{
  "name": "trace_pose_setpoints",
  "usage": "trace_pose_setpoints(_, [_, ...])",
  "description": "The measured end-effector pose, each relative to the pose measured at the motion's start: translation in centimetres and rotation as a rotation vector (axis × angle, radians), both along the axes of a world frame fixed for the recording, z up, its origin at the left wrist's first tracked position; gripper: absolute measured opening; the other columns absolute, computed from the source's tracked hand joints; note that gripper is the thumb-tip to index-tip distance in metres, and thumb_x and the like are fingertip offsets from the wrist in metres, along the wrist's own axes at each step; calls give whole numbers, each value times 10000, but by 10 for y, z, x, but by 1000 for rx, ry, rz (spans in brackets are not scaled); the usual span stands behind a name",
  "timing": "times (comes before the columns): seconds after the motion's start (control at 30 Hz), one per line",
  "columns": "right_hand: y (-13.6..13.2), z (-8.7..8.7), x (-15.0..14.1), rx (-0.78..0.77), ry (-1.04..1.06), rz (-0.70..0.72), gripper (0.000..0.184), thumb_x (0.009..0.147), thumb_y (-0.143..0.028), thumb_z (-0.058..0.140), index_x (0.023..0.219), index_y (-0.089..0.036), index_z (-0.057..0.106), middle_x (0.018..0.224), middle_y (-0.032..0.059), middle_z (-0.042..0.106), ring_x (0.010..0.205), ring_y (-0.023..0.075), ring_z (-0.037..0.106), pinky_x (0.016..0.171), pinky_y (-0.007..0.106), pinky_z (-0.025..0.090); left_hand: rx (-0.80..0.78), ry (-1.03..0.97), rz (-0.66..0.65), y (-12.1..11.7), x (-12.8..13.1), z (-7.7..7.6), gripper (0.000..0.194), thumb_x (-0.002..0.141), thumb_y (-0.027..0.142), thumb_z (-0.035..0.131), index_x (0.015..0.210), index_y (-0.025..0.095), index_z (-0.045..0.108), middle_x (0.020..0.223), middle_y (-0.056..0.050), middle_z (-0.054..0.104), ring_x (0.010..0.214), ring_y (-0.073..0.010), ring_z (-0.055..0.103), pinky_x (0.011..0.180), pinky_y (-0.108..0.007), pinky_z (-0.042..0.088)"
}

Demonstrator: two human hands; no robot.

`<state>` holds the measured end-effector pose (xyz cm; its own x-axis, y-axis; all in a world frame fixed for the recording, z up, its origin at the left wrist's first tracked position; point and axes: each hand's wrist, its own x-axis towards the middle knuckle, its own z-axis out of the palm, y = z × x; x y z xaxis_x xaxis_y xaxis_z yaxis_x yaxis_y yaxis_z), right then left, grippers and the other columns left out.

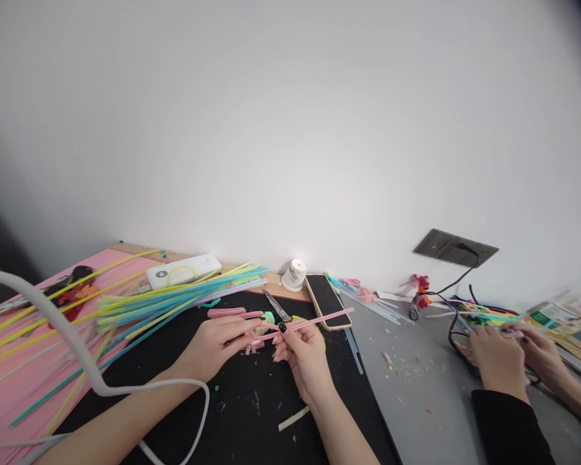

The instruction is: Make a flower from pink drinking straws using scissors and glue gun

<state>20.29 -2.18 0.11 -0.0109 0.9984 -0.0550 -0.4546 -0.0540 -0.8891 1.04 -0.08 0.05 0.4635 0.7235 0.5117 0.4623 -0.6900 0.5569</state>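
Pink pieces (pixel 225 312), pale strip (pixel 293 419) on black mat (pixel 244 426)

Soft, fairly bright light spreads over the white wall (pixel 319 142), strongest near its middle and fading to grey leftward; the far left edge sinks into shadow. 1 dark curve clips the top right corner. The left hand (pixel 217 345), right hand (pixel 304 358) and pink stick (pixel 329 317) look reasonably sharp, while the plastic boxes (pixel 549 315) near the right edge look soft and stretched.
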Motion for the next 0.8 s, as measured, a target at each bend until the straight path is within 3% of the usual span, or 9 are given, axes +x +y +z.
trace_pose_setpoints(0.23, [-2,-2,1,-69,43,25,218,697,-296,794,698,-157,627,598,20,682,432,101,607,436,171,506,17,27,-26,-1,-2,2,303,916,290,532,1190,268,659,1156,-14,716,1111,-212,643,1038,-351,445])
trace_pose_setpoints(0.37, [-2,-2,0,-75,39,48,230,692,-308,798,700,-158,625,594,21,681,431,103,606,438,176,505,5,25,-21,-2,-2,0,278,929,282,499,1129,283,692,1058,0,755,1108,-207,644,974,-319,486])
trace_pose_setpoints(0.43, [-2,-2,1,-57,37,32,231,691,-307,800,703,-159,623,591,19,680,426,101,601,438,175,501,-14,7,21,-2,-4,-1,270,920,310,509,1118,287,691,1032,0,761,1055,-208,668,905,-302,519])
trace_pose_setpoints(0.53, [1,-1,4,-28,54,-45,239,685,-295,804,682,-165,602,595,13,679,436,92,596,443,165,490,-54,-81,192,2,-9,0,293,917,337,495,1148,245,651,1017,-31,752,911,-195,696,799,-281,538])
trace_pose_setpoints(0.6, [3,0,8,-17,63,-105,239,682,-288,803,676,-167,597,592,6,672,448,86,591,450,159,484,-37,-82,298,7,-15,2,269,921,328,466,1077,225,660,992,-56,739,911,-212,675,826,-306,514])
trace_pose_setpoints(0.8, [4,3,13,-12,35,-167,226,676,-274,800,663,-167,601,582,-2,654,452,89,577,445,171,475,-55,100,244,23,-31,4,141,835,346,591,879,265,697,944,-50,699,906,-252,612,805,-330,471])
